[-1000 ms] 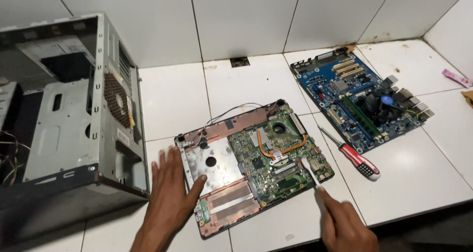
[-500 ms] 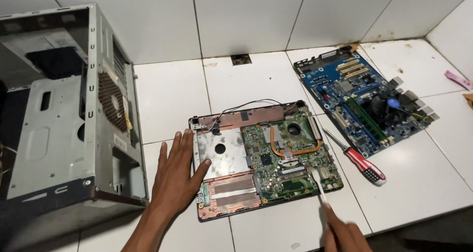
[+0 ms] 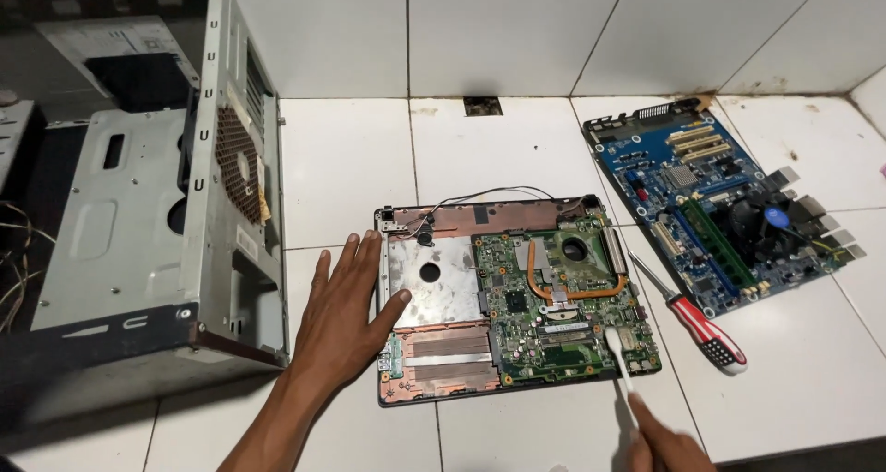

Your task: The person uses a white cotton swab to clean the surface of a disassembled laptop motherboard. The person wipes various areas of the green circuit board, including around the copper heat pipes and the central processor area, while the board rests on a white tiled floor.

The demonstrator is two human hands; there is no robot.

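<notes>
An opened laptop base [image 3: 434,361] lies on the white tiled surface, its green circuit board [image 3: 554,315] and copper heat pipe exposed. My left hand [image 3: 346,310] rests flat with fingers spread against the base's left edge, thumb touching the bare metal plate. My right hand [image 3: 660,449], at the bottom edge of the view, grips a slim white stick-like tool [image 3: 618,366] whose tip touches the lower right corner of the circuit board.
An open grey desktop computer case [image 3: 157,204] stands at the left. A blue desktop motherboard [image 3: 715,209] lies at the right. A red-handled screwdriver [image 3: 697,324] lies between it and the laptop base. A tiled wall rises behind.
The view has shifted, so everything sits more squarely. My left hand stays at the laptop base's left edge. My right hand has sunk toward the bottom edge, its tool on the board's lower right corner.
</notes>
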